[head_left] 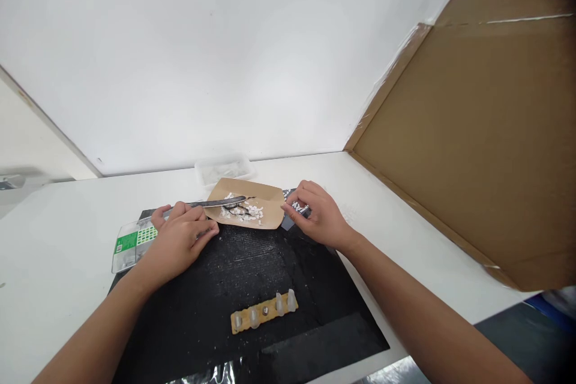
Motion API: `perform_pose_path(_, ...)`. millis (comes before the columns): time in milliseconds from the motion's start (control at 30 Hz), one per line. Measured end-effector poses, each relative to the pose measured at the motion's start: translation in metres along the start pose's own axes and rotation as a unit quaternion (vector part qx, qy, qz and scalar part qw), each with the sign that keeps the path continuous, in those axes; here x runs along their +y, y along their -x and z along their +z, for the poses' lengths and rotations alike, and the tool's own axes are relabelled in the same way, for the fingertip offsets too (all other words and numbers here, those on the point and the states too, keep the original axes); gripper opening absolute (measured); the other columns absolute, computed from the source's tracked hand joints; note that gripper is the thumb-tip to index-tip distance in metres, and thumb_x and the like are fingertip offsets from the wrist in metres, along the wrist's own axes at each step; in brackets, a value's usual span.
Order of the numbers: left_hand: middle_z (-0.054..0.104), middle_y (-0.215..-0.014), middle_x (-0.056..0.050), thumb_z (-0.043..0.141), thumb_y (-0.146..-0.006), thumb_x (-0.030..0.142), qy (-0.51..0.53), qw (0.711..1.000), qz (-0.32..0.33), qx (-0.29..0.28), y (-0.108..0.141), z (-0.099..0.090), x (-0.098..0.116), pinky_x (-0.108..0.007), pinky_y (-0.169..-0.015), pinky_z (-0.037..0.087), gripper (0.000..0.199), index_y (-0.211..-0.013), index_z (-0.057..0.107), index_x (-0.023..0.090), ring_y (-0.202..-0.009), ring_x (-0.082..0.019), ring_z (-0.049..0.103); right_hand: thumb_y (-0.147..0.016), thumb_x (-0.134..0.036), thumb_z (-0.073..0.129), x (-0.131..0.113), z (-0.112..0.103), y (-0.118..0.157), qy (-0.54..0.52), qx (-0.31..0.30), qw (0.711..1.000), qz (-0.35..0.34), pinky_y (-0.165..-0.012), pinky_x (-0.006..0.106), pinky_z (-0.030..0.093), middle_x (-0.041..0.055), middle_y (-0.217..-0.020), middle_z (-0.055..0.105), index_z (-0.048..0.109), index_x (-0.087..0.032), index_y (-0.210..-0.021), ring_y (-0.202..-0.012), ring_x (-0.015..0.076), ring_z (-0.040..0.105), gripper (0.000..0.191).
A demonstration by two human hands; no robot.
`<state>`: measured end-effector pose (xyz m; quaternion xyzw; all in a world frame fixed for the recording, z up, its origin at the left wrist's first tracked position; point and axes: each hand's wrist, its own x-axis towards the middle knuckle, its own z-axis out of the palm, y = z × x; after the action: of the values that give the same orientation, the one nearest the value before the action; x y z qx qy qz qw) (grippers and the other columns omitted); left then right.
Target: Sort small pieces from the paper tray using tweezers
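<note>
Forearms (101,324) up front, paper tray (273,214) beyond

Right hand (319,216) pinches tray's right edge. Left hand (182,237) is curled at the left end, dark file (225,201) running from it over the tray; can't tell which it grips. White flakes (252,213) in tray. Green-labelled case (130,245) beside left hand. Nail-tip stand (245,319) on black mat (247,270), nearer camera. Clear tub (225,172) behind, on white table (58,252).

Free lane right up the black mat (252,264) between the forearms (400,294), tan strip (272,309) obstructing it low down, paper tray (272,211) between left hand (182,234) and right hand (317,211) barring the far end, cardboard wall (472,144) hemming the right
</note>
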<state>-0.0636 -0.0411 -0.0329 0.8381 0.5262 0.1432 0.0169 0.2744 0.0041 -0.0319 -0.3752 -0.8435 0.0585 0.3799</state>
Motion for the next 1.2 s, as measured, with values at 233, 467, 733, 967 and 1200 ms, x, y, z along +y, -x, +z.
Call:
perform_pose_path(233,0.068,-0.09,-0.003,0.05,-0.104,0.043,0.013,0.996,-0.028,0.08,-0.002,-0.003,0.01,-0.051,-0.099,0.027,0.028,-0.098,0.073,0.028,-0.095,-0.026,0.052,-0.107,-0.038,0.049,0.025,-0.008,-0.003,0.04,0.015,0.998,0.037,-0.075,0.037,0.041,0.0032,-0.075,0.06,0.061,-0.023,-0.08,-0.076,0.0208,0.052,0.034)
perform_pose_path(467,0.067,-0.089,-0.007,0.044,-0.106,0.035,-0.024,0.981,-0.052,0.187,-0.009,0.012,0.02,-0.048,-0.095,0.028,0.03,-0.097,0.069,0.021,-0.094,-0.027,0.05,-0.104,-0.041,0.052,0.032,-0.013,-0.004,0.064,0.013,0.995,0.075,-0.076,0.037,0.041,0.003,-0.076,0.06,0.056,-0.022,-0.074,-0.076,0.0209,0.052,0.035)
perform_pose_path(733,0.068,-0.092,-0.008,0.045,-0.106,0.037,-0.04,0.974,-0.08,0.209,-0.015,0.017,0.017,-0.048,-0.091,0.029,0.029,-0.097,0.066,0.02,-0.097,-0.029,0.051,-0.103,-0.045,0.051,0.053,-0.02,-0.001,0.086,-0.011,0.989,0.116,-0.075,0.037,0.042,0.0047,-0.077,0.064,0.056,-0.022,-0.072,-0.079,0.0225,0.055,0.038)
perform_pose_path(967,0.069,-0.095,-0.008,0.047,-0.106,0.036,-0.041,0.984,-0.039,0.169,-0.019,0.021,0.013,-0.046,-0.093,0.033,0.029,-0.096,0.07,0.021,-0.1,-0.029,0.054,-0.102,-0.049,0.049,0.071,-0.027,0.001,0.092,-0.019,0.985,0.147,-0.076,0.038,0.043,0.0064,-0.079,0.067,0.063,-0.022,-0.075,-0.082,0.0241,0.059,0.041)
perform_pose_path(1200,0.073,-0.102,-0.006,0.056,-0.103,0.034,-0.037,0.986,0.034,0.158,-0.012,0.013,0.014,-0.053,-0.104,0.027,0.022,-0.099,0.077,0.027,-0.112,-0.03,0.053,-0.098,-0.052,0.055,0.076,-0.04,0.005,0.059,-0.111,0.98,0.157,-0.068,0.033,0.044,0.0049,-0.081,0.07,0.066,-0.021,-0.083,-0.075,0.0203,0.061,0.036)
